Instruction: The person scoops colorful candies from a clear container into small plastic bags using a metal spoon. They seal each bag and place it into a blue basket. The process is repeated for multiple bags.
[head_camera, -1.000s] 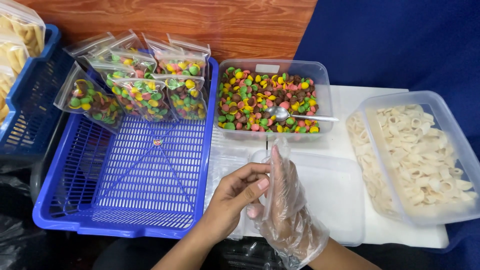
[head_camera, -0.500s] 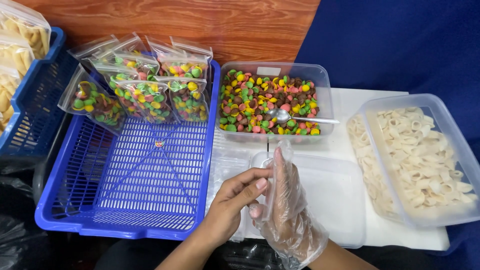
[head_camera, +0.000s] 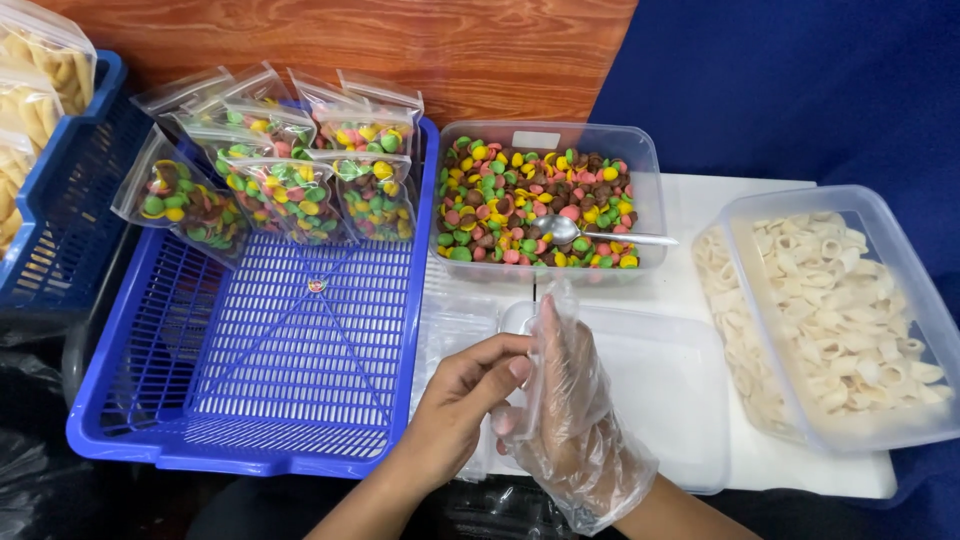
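Two hands meet low at six o'clock: the bare left hand (head_camera: 462, 400) pinches the edge of the thin clear plastic glove (head_camera: 585, 440) that loosely covers the right hand (head_camera: 560, 400), whose fingers stand straight and unclenched, holding nothing. Beneath them a clear lid (head_camera: 670, 390) lies on the white bench (head_camera: 730, 230). At twelve o'clock sits a tub of coloured sweets (head_camera: 545, 200) with a spoon (head_camera: 590, 233); at nine, a blue basket (head_camera: 260, 370) with filled bags (head_camera: 290, 180); at three, a tub of pale crackers (head_camera: 850, 310).

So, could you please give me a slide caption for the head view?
Bare left hand tugs a clear plastic glove on the right hand, beside a blue basket of bagged candies.
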